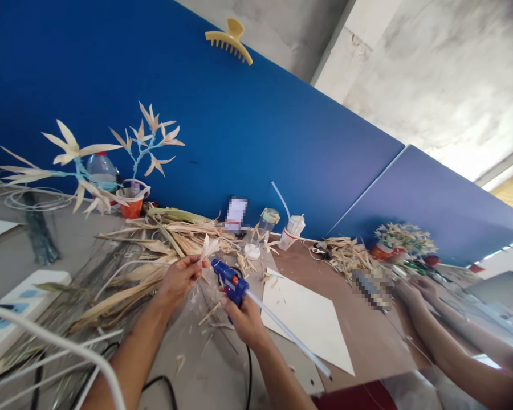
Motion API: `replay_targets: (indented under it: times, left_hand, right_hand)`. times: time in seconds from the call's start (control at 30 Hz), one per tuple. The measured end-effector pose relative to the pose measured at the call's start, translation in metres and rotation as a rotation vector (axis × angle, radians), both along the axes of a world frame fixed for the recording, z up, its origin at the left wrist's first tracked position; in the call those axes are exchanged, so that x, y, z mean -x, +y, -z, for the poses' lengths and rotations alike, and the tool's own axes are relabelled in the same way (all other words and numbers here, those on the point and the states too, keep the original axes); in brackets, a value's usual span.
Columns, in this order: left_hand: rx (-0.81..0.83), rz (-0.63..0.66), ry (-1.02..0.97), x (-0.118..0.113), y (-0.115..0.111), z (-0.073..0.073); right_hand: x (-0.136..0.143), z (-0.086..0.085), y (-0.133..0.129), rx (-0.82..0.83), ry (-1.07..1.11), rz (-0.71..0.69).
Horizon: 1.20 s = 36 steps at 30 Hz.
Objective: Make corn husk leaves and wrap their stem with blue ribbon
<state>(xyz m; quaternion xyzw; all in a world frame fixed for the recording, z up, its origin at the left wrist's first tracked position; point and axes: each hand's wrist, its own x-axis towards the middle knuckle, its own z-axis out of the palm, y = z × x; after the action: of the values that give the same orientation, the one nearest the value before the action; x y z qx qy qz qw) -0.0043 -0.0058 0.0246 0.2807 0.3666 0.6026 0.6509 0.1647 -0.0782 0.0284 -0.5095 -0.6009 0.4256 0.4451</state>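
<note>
My left hand (180, 280) pinches a small pale flower of dried husk petals (208, 247) at its base. Wrapped round the handle of a blue hot glue gun (231, 282) is my right hand (243, 313). A long clear glue stick (286, 330) sticks out of the gun's back end. The gun's nozzle points at the base of the flower, close to my left fingertips; whether it touches cannot be made out. Dried corn husks (132, 273) lie heaped beside and behind my left hand.
A white power strip (21, 307) and cables lie at the left. Husk-flower stems stand in a red cup (131, 204). A glass jar (267, 222), a paper cup (291, 232) and white paper (308, 319) are ahead and right. A co-worker's hands (414, 293) are at the far right.
</note>
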Motion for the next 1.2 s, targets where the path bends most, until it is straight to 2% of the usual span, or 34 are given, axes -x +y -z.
replay_targets:
  times: [0.17, 0.53, 1.2]
  left_hand:
    - [-0.025, -0.034, 0.005, -0.002, 0.001, 0.003]
    - [-0.027, -0.014, 0.019, -0.001, 0.001, 0.005]
    - [-0.015, -0.030, -0.002, -0.003, 0.002, 0.005]
  right_hand:
    - [0.002, 0.002, 0.001, -0.030, -0.034, -0.006]
    - [0.009, -0.007, 0.002, -0.120, -0.082, 0.028]
    - [0.014, -0.007, -0.001, -0.126, -0.079, 0.008]
